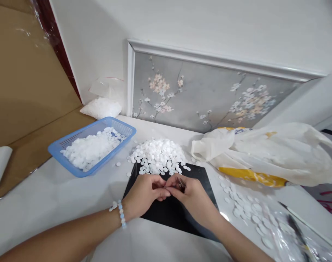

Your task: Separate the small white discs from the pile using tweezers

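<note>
My left hand and my right hand meet at the fingertips over a black mat. The left fingers are closed in a pinch, and whatever lies between them is too small and hidden to name. A thin metal tool, perhaps tweezers, shows between the closed fingers of my right hand. Just beyond both hands lies a loose pile of small white round discs, partly spread over the mat's far edge. My left wrist wears a beaded bracelet.
On the left stands a blue plastic basket with white discs in it. Behind it leans a clear bag of white pieces. A white and yellow plastic bag lies right. More discs and a pen-like stick are front right. A framed picture leans behind.
</note>
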Tool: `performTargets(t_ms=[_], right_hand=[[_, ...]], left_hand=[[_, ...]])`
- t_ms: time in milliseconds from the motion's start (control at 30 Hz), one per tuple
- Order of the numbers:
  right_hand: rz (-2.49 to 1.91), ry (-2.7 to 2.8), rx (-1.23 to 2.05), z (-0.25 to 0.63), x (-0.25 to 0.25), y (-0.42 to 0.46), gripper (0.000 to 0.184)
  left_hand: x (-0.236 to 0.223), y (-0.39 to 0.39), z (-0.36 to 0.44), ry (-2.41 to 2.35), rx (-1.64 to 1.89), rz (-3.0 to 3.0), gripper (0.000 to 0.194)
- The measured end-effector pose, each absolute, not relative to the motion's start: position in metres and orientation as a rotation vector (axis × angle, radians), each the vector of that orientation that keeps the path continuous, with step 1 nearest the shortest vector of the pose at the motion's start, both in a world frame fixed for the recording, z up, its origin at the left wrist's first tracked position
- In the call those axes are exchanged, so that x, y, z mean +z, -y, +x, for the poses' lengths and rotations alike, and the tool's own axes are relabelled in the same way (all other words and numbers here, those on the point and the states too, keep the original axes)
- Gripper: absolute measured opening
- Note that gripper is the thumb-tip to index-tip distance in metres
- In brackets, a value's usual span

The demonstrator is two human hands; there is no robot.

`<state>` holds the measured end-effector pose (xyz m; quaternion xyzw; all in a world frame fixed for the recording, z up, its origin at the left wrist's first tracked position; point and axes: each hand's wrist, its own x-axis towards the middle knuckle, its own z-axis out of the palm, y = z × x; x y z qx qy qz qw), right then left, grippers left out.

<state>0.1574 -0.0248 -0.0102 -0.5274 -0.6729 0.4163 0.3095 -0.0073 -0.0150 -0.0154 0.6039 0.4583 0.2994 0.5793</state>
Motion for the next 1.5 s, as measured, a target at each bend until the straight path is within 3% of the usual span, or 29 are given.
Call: performTargets(t_ms=[267, 433, 633, 1000, 1500], right_hand=[[-1.344, 1.558, 1.234, 0.166, -0.016, 0.019, 0.024], [-1.548, 1.765, 0.91, 0.177, -0.015, 0.018, 0.031], [-1.384, 2.028, 0.652, 0.178, -0.021, 0.019, 0.039], [-1.245, 2.208, 0.292, 0.177, -0.029, 0.023, 0.036], [-1.223, 2.245, 0.203, 0.175, -0.026, 0.026, 0.036]], left_hand=[[-0.015, 0.008, -0.009, -1.078, 0.776, 1.145, 0.014], [-0.015, 0.006, -0.011, -0.982, 0.773, 0.92, 0.022], [-0.02, 0.001, -0.014, -0.925, 0.77, 0.744, 0.028], [-0.015, 0.001, -0.017, -0.974, 0.723, 0.715, 0.029], [-0.017, 0.002, -0.016, -0.922, 0.701, 0.746, 0.026]])
